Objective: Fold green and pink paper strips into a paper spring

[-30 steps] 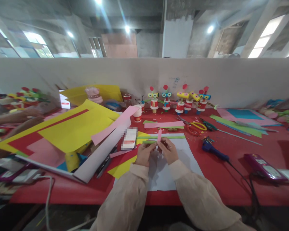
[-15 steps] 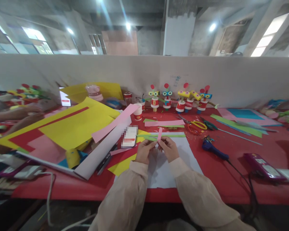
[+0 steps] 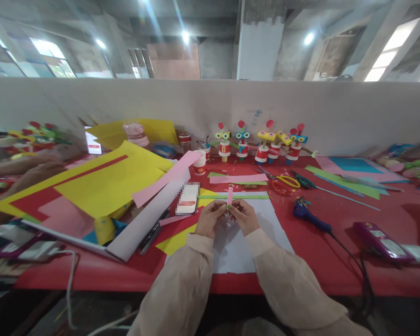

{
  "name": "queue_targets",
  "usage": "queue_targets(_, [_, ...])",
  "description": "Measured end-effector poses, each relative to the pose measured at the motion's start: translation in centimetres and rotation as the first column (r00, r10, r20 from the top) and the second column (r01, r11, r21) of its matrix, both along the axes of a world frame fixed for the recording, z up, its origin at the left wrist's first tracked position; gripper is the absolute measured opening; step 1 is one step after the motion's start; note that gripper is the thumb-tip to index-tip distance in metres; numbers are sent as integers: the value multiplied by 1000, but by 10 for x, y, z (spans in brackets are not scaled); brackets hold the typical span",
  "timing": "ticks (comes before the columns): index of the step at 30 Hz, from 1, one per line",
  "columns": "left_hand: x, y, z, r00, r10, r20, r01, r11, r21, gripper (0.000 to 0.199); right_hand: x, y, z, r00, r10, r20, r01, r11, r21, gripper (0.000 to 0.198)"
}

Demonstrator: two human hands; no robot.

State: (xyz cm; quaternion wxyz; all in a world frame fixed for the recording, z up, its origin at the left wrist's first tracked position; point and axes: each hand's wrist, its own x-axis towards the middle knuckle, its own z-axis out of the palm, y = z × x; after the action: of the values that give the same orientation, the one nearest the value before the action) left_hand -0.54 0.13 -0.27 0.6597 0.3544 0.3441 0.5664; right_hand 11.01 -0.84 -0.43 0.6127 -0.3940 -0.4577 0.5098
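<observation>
Fingertips of my left hand (image 3: 212, 217) and my right hand (image 3: 244, 216) meet over white paper (image 3: 247, 254). Between them they pinch a pink paper strip (image 3: 230, 193), which stands up from the fingers. A small bit of green paper strip (image 3: 228, 206) shows at its base, folded against the pink one; the rest of it is hidden by the fingers. Just beyond the hands, another green strip (image 3: 252, 197) lies across the top of the white paper. Left of my left hand are a phone (image 3: 188, 196) and yellow paper (image 3: 180, 237).
Paper-cup figures (image 3: 242, 147) stand along the back. Scissors (image 3: 289, 181), pliers (image 3: 303, 179) and a blue glue gun (image 3: 310, 217) with a cord lie to the right. Yellow sheets (image 3: 115, 186) and a white roll (image 3: 145, 219) fill the left, where another person's hand (image 3: 44, 170) shows.
The green strip in my fingers stretched out to the left before; now only a small folded bit shows at the base of the pink strip. Both hands stay almost in place.
</observation>
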Motion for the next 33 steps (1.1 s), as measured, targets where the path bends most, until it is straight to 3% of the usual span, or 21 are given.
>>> queue_targets(15, [1, -2, 3, 999, -19, 47, 21, 999, -48, 30, 4, -5, 1, 964, -106, 246, 74, 988, 136, 14])
queue_targets(21, [2, -6, 9, 998, 9, 64, -4, 997, -77, 29, 3, -3, -3, 984, -44, 171, 33, 997, 66, 24])
queue_targets(27, [3, -5, 6, 993, -56, 105, 66, 993, -96, 23, 1, 2, -6, 990, -109, 91, 108, 994, 10, 25])
queue_targets(33, [3, -2, 2, 987, -5, 158, 25, 992, -126, 23, 1, 2, -8, 986, -110, 124, 107, 994, 27, 25])
